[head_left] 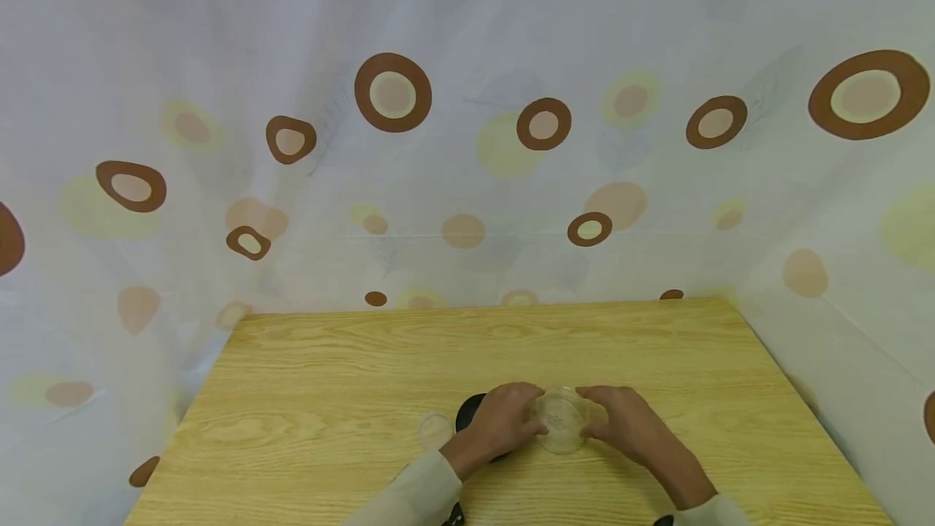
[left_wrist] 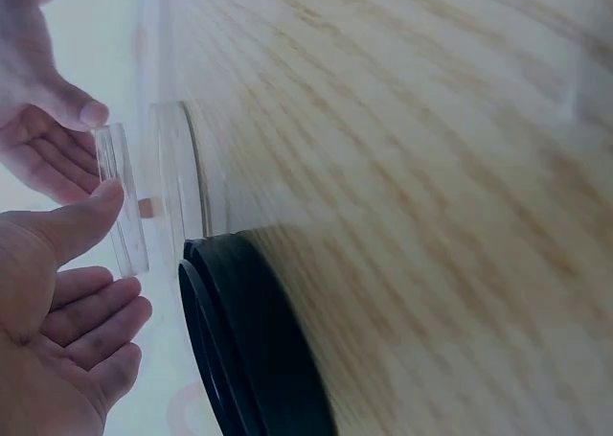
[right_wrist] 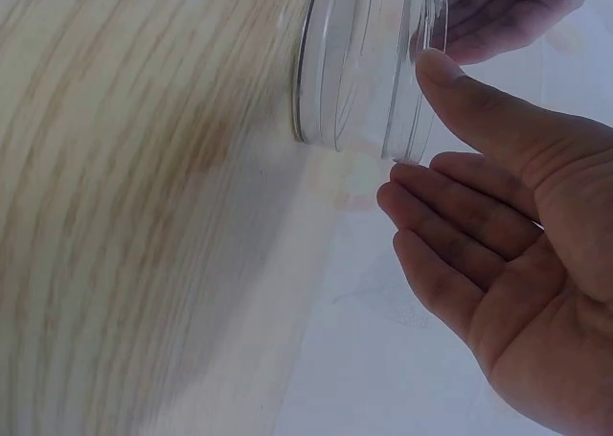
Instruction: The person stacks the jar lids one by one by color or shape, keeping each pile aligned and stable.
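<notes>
Thumb and fingertips of my left hand hold one side of a clear, shallow round lid. On the opposite side, my right hand holds the same lid by its rim, thumb on one face and fingers at the other. The lid is level, just above a clear round dish that sits on the wooden table. In the head view the lid and dish overlap almost fully. Beside them, partly under my left hand, stands a black round container, mostly hidden from the head view.
Left of the black container, a small clear round piece lies on the wooden table. A white sheet with brown and yellow circles hangs behind the table and along both sides.
</notes>
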`<action>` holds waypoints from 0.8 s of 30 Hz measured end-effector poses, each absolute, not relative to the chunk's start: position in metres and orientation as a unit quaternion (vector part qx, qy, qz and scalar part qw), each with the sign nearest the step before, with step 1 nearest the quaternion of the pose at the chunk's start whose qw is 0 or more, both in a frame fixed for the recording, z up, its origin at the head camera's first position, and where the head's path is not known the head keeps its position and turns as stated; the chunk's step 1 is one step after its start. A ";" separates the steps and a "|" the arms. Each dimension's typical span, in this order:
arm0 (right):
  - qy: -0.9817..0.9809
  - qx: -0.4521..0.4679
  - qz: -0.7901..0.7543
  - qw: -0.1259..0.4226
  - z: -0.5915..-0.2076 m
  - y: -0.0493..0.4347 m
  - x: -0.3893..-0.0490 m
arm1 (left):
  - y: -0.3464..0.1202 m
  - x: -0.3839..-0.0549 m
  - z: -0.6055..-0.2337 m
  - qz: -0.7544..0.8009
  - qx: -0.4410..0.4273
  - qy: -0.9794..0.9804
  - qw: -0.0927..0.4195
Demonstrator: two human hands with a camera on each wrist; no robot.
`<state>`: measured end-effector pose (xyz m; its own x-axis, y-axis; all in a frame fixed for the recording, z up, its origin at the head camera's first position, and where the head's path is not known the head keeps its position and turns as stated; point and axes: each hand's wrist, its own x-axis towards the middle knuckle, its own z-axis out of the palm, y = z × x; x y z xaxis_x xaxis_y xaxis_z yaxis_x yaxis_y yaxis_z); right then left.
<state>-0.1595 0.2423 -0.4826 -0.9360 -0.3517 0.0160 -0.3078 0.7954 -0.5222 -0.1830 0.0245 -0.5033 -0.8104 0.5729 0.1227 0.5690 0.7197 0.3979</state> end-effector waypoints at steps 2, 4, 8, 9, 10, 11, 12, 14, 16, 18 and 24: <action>0.946 -0.178 -0.267 0.036 -0.484 0.242 -0.160 | 0.023 -0.183 -0.504 0.213 0.312 0.926 0.008; 0.946 -0.177 -0.268 0.035 -0.485 0.241 -0.159 | 0.022 -0.183 -0.505 0.208 0.316 0.926 0.008; 0.947 -0.162 -0.275 0.042 -0.486 0.238 -0.158 | 0.021 -0.182 -0.508 0.187 0.321 0.928 0.007; 0.947 -0.158 -0.276 0.045 -0.487 0.237 -0.157 | 0.021 -0.182 -0.509 0.182 0.322 0.929 0.007; 0.947 -0.156 -0.276 0.048 -0.487 0.237 -0.157 | 0.021 -0.182 -0.510 0.177 0.323 0.930 0.008; 0.948 -0.154 -0.275 0.049 -0.488 0.236 -0.157 | 0.021 -0.182 -0.510 0.174 0.323 0.930 0.009; 0.948 -0.153 -0.274 0.051 -0.489 0.236 -0.157 | 0.021 -0.182 -0.511 0.172 0.322 0.931 0.010; 0.949 -0.152 -0.270 0.053 -0.490 0.236 -0.157 | 0.022 -0.183 -0.512 0.166 0.322 0.932 0.009; 0.950 -0.152 -0.266 0.052 -0.491 0.235 -0.157 | 0.022 -0.183 -0.513 0.162 0.323 0.933 0.005; 0.951 -0.152 -0.263 0.051 -0.492 0.235 -0.158 | 0.022 -0.184 -0.514 0.156 0.324 0.933 0.001; 0.952 -0.149 -0.259 0.061 -0.496 0.232 -0.157 | 0.023 -0.182 -0.515 0.145 0.321 0.936 0.007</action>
<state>-0.1566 0.2321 -0.4964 -0.9482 -0.3152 -0.0399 -0.2516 0.8217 -0.5113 -0.1822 0.0228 -0.5145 -0.7939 0.6028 0.0790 0.5985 0.7520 0.2762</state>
